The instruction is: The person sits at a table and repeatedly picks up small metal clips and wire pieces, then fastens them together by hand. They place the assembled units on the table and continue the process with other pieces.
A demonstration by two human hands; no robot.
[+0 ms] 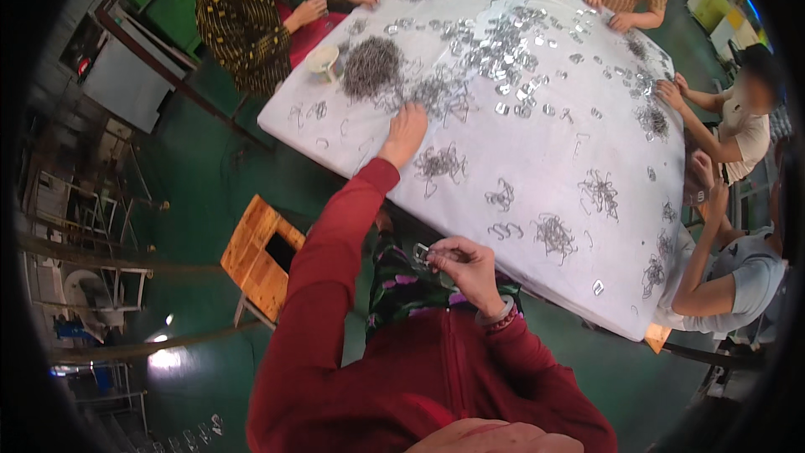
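Note:
My left hand (405,132) reaches across the white-covered table (520,168) to the near edge of a loose scatter of thin bent wire pieces (436,91). Its fingers are bent down and drawn together at the wires; what they pinch, if anything, is too small to make out. Close to my body, off the table's near edge, my right hand (470,270) grips a small shiny metal buckle (421,253) between thumb and fingers. A dense dark heap of wire pieces (372,67) lies just beyond my left hand, and a smaller tangle of wire hooks (440,164) sits to its right.
Many flat shiny metal buckles (511,54) spread over the table's middle. A pale tub (322,62) stands at the left edge. Several people sit around the table, including one in a patterned shirt (243,25). A wooden stool (258,256) with a dark phone-like slab is at my left.

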